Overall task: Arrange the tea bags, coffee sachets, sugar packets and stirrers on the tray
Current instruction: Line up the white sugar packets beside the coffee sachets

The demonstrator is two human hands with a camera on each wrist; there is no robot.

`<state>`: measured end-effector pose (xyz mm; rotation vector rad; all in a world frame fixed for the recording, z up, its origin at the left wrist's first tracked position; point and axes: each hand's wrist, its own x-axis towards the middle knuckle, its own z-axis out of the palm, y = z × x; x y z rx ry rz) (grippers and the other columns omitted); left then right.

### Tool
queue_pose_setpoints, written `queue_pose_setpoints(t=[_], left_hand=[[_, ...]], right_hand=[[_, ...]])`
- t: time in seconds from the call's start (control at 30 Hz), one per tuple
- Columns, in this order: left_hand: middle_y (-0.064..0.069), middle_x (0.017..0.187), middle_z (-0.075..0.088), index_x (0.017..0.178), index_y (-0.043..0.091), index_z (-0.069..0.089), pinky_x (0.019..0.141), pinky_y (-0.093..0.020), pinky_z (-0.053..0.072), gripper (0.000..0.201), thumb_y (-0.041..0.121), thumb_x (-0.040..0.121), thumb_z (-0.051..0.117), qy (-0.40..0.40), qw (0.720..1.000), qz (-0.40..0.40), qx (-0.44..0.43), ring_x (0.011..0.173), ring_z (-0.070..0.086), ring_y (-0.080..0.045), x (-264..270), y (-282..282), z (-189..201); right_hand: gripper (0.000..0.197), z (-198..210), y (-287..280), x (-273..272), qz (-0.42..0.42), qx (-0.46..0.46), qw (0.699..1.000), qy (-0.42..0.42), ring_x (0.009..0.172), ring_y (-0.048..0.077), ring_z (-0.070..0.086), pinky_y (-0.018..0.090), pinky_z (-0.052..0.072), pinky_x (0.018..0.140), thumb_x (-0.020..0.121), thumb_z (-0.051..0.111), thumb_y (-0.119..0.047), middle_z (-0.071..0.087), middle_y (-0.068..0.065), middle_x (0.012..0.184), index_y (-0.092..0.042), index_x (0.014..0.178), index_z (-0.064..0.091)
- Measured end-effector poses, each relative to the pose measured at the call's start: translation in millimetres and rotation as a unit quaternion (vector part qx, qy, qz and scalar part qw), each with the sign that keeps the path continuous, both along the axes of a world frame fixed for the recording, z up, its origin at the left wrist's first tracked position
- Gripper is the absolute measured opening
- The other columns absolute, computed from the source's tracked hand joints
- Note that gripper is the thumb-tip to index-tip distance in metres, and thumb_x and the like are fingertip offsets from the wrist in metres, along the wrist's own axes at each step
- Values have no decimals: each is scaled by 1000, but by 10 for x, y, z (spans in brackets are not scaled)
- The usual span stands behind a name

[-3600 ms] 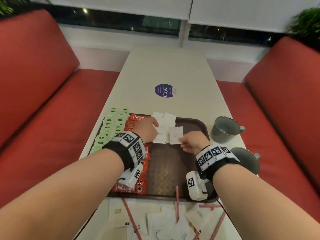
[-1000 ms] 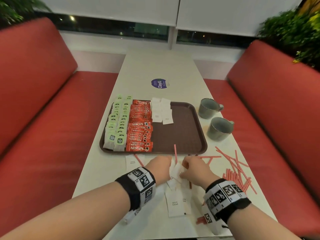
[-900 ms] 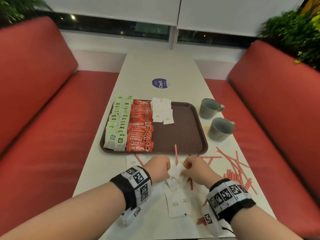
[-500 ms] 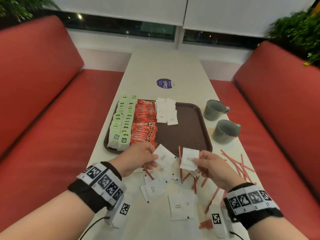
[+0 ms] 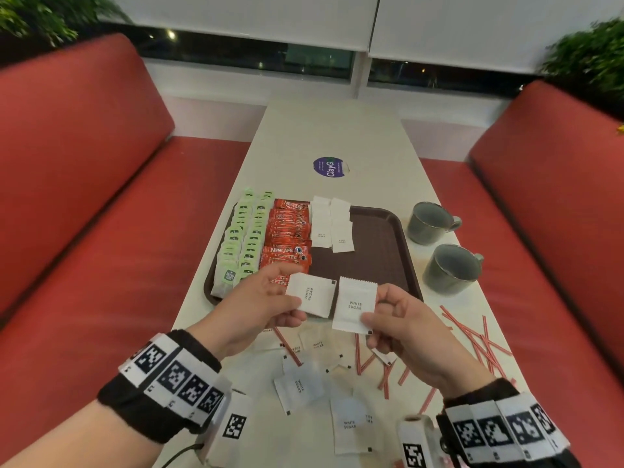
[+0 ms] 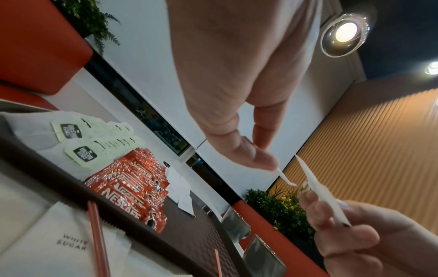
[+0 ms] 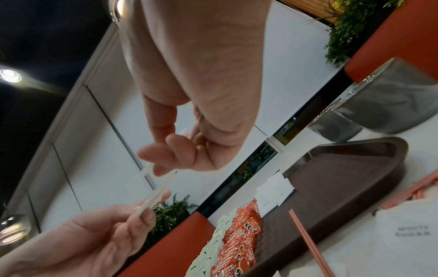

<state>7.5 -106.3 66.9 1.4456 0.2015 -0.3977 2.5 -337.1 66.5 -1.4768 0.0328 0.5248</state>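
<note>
- The left hand [image 5: 260,309] pinched one white sugar packet [image 5: 312,298] by its near-left edge, thumb on top, held in the air over the near rim of the tray [image 5: 385,251].
- The right hand [image 5: 401,329] pinched a second sugar packet [image 5: 355,305] between thumb and fingers, just beside the first and not quite touching it.
- On the tray, two columns of green-tagged tea bags [image 5: 241,243] filled the left side, a column of red coffee sachets [image 5: 290,231] lay next to them, and a short double column of sugar packets [image 5: 331,224] had been started at the far edge.
- As I judged it, tea and coffee were done and the sugar only begun: loose sugar packets [image 5: 349,423] lay on the bench [image 5: 337,130] in front of the tray.
- The stirrers [image 5: 483,342] all appeared to lie scattered on the bench, none arranged.
- Two grey cups [image 5: 449,268] stood right of the tray.
- The hands hid the tray's near rim, so the near ends of the rows could not be checked.
- In the wrist views, both packets showed only edge-on.
</note>
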Motion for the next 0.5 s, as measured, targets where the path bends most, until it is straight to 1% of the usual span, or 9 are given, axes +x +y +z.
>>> queue_pose_setpoints(t=[0.07, 0.13, 0.2, 0.27, 0.33, 0.37, 0.4, 0.43, 0.5], left_hand=[[-21, 104, 68, 115, 14, 55, 62, -24, 57, 35, -8, 87, 57, 10, 1000, 8, -23, 75, 70, -24, 47, -47, -18], [-19, 103, 70, 112, 8, 55, 61, -24, 58, 26, -5, 90, 53, 18, 998, 18, -52, 75, 71, -24, 110, -121, -26], [-19, 100, 71, 109, 8, 54, 57, -25, 57, 16, 2, 96, 47, 27, 997, 20, -75, 72, 70, -24, 174, -209, -21], [-18, 96, 71, 102, 9, 54, 54, -25, 56, 10, 10, 98, 45, 31, 996, 15, -78, 72, 69, -26, 230, -287, -22], [-21, 96, 68, 93, 10, 56, 53, -26, 54, 9, 12, 97, 48, 26, 998, -3, -59, 75, 62, -32, 287, -338, -44], [-24, 96, 64, 88, 10, 57, 54, -26, 54, 9, 11, 95, 51, 24, 998, -18, -49, 78, 56, -33, 317, -352, -58], [-25, 94, 62, 83, 9, 56, 55, -26, 53, 10, 7, 92, 54, 21, 998, -36, -39, 77, 54, -31, 342, -356, -68], [-23, 91, 63, 79, 8, 56, 56, -25, 53, 11, 3, 89, 57, 18, 998, -58, -22, 75, 55, -29, 370, -353, -81], [-16, 89, 66, 81, 6, 59, 56, -21, 50, 10, -2, 86, 59, 9, 994, -109, 18, 70, 60, -17, 411, -344, -88]], right_hand=[[20, -2, 12, 33, 7, 6, 1000, -2, 52, 14, 58, 21, 37, 47, 89, 56, 6, 70, 17, 85, -1, 108, 54], [22, -11, 29, 75, 13, 6, 1000, -5, 52, 15, 60, 20, 38, 46, 89, 56, 6, 70, 19, 86, 0, 110, 55], [22, -31, 45, 127, 11, 5, 1000, -7, 54, 15, 62, 20, 40, 47, 90, 56, 6, 71, 18, 87, 1, 111, 56], [19, -50, 57, 176, 5, 4, 1000, -6, 56, 15, 63, 20, 41, 47, 90, 55, 5, 72, 15, 87, 1, 109, 57], [16, -57, 56, 214, -3, 6, 1000, -4, 55, 14, 62, 20, 41, 48, 91, 55, 4, 73, 12, 86, 0, 105, 59], [14, -55, 48, 231, -8, 5, 1000, -5, 55, 14, 61, 20, 41, 48, 91, 54, 4, 73, 11, 84, -1, 103, 60], [12, -54, 35, 252, -12, 1, 1000, -7, 54, 14, 59, 20, 41, 49, 91, 54, 4, 72, 10, 81, -1, 100, 61], [11, -58, 18, 275, -15, -8, 1000, -10, 55, 14, 57, 20, 41, 50, 91, 54, 3, 71, 9, 78, -2, 96, 62], [13, -59, -18, 318, -11, -32, 999, -23, 55, 14, 54, 21, 41, 52, 91, 54, 3, 68, 6, 71, -5, 91, 65]])
